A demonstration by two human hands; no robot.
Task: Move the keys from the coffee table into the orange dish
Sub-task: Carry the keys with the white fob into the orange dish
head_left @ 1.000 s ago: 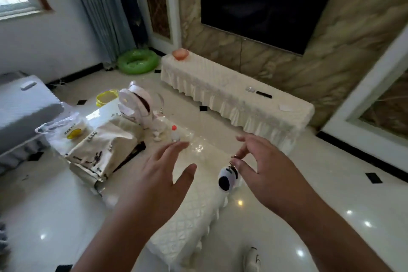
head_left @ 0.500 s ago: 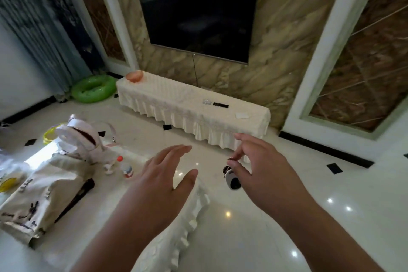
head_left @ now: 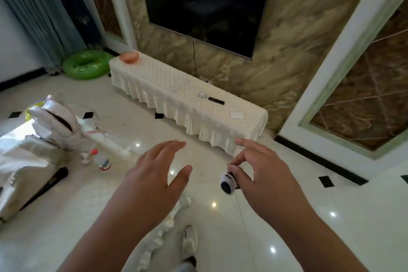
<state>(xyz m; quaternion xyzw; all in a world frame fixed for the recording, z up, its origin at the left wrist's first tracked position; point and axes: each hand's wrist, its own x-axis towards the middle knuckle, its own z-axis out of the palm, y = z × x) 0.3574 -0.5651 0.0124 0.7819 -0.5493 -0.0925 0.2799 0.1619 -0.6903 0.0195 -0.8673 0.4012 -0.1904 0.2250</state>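
My right hand (head_left: 265,174) pinches the ring of the keys (head_left: 228,181), whose white fob with a dark oval hangs below my fingers, off the right edge of the coffee table (head_left: 72,207). My left hand (head_left: 154,181) hovers open over the table's right end, fingers spread, holding nothing. The orange dish (head_left: 129,57) sits on the far left end of the long cloth-covered TV cabinet (head_left: 181,104) against the marble wall, well away from both hands.
A paper bag (head_left: 24,168), a white toy dinosaur (head_left: 57,123) and a small red-capped bottle (head_left: 101,161) sit on the coffee table. A black remote (head_left: 216,101) and white card (head_left: 237,114) lie on the cabinet. A green swim ring (head_left: 87,66) lies on the floor.
The view has swung right and forward toward the TV cabinet. My right hand has carried the keys off the table's edge; the left hand stays open beside it.
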